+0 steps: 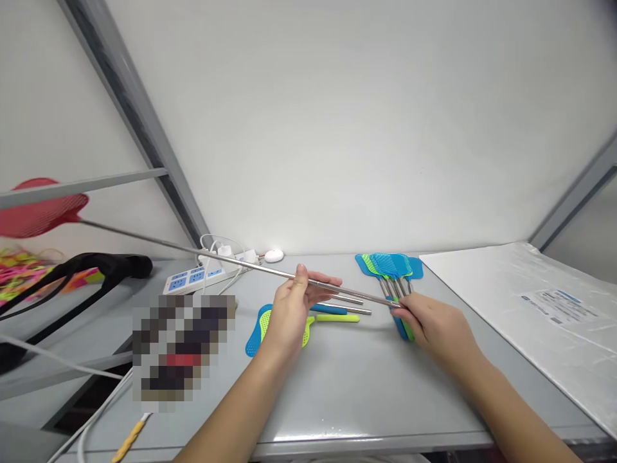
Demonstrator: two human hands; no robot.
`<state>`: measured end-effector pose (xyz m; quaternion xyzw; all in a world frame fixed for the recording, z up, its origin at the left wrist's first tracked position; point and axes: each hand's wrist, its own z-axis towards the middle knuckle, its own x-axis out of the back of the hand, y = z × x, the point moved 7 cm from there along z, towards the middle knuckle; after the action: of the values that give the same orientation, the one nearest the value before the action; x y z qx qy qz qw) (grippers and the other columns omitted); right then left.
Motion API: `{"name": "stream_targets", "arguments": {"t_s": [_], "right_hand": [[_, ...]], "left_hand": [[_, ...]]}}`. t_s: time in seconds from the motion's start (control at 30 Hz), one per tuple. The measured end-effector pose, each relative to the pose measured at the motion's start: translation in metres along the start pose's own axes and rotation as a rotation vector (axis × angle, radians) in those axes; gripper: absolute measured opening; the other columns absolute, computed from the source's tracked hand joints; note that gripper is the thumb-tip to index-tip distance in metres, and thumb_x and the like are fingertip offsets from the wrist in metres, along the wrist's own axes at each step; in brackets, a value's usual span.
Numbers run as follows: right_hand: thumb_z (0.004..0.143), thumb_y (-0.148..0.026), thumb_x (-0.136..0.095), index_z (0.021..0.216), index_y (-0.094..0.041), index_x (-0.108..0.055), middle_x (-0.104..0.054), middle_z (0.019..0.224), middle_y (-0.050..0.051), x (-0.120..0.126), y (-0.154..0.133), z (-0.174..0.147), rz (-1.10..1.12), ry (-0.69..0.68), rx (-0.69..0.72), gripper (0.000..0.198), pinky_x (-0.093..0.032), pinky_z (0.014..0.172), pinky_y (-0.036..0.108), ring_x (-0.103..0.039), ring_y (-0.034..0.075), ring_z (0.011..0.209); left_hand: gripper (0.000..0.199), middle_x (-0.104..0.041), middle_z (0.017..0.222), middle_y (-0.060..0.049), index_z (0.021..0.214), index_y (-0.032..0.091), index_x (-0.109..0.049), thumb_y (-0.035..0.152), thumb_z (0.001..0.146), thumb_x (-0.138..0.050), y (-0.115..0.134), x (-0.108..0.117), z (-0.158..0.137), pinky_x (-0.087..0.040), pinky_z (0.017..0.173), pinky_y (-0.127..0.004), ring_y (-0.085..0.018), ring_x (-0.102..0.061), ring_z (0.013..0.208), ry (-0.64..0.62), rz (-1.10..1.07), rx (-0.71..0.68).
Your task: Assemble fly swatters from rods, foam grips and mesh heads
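A red fly swatter (241,263) with a long thin metal rod slants across the view above the table, its mesh head at the far left. My left hand (294,308) grips the rod near its middle, thumb on top and fingers beneath. Closed around the rod's right end is my right hand (429,318), which hides the grip there. Under my left hand lie blue and green fly swatters (337,318), partly covered by that hand. Behind my right hand, a bunch of blue and green fly swatters (385,265) lies with heads toward the wall.
A white power strip (193,280) with plugs and cables sits at the back left, near a small white round device (274,256). A black curved frame (87,267) stands at left beside metal shelf bars. White packaging (511,315) covers the right side. A pixelated patch hides something.
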<state>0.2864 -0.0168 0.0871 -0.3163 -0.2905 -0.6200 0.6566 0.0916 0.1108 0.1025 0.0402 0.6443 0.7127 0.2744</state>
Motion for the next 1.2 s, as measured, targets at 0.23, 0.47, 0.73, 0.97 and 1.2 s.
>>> {"name": "stream_targets", "arguments": {"t_s": [0.23,0.47,0.73,0.97,1.2], "right_hand": [[0.102,-0.043,-0.035,0.069,-0.021,-0.052,-0.05,0.056,-0.002,0.004,0.011,0.004,-0.144,0.041,0.034,0.043,-0.025,0.051,0.028,-0.046,0.014,0.05],[0.1,-0.038,-0.045,0.092,-0.021,-0.059,-0.066,0.082,0.004,-0.003,0.054,0.037,-0.117,0.022,0.137,0.023,-0.039,0.075,0.037,-0.06,0.02,0.074],[0.1,-0.028,-0.041,0.104,-0.019,-0.067,-0.067,0.113,0.016,-0.005,0.105,0.078,-0.386,0.073,-0.002,0.028,-0.034,0.082,0.046,-0.059,0.036,0.102],[0.093,-0.02,-0.058,0.115,-0.019,-0.068,-0.06,0.07,0.003,-0.029,0.058,0.073,-0.278,0.263,0.063,0.025,-0.038,0.065,0.033,-0.056,0.017,0.064],[0.091,-0.01,-0.056,0.128,-0.021,-0.059,-0.068,0.071,0.001,-0.03,0.001,0.058,-0.072,0.195,0.156,0.038,-0.04,0.068,0.033,-0.06,0.016,0.061]], "left_hand": [[0.047,-0.075,0.085,-0.015,0.079,0.015,-0.071,0.056,0.091,-0.051,0.011,-0.005,0.013,-0.052,0.081,-0.039,-0.027,-0.07,0.088,0.021,-0.074,-0.085],[0.048,-0.072,0.101,-0.013,0.106,0.018,-0.07,0.057,0.094,-0.045,0.004,0.023,0.035,-0.051,0.08,-0.037,-0.022,-0.067,0.084,0.005,-0.108,0.007],[0.044,-0.066,0.094,-0.007,0.101,0.021,-0.069,0.057,0.094,-0.045,0.037,0.098,0.043,-0.05,0.073,-0.03,-0.018,-0.06,0.088,0.427,-0.353,-0.176],[0.036,-0.065,0.086,-0.005,0.094,0.022,-0.065,0.05,0.096,-0.043,0.008,0.096,0.051,-0.049,0.075,-0.032,-0.019,-0.059,0.088,0.431,-0.393,-0.039],[0.042,-0.066,0.089,-0.009,0.098,0.019,-0.066,0.054,0.095,-0.043,-0.044,0.009,0.028,-0.045,0.071,-0.034,-0.019,-0.059,0.071,-0.039,-0.274,0.259]]}}
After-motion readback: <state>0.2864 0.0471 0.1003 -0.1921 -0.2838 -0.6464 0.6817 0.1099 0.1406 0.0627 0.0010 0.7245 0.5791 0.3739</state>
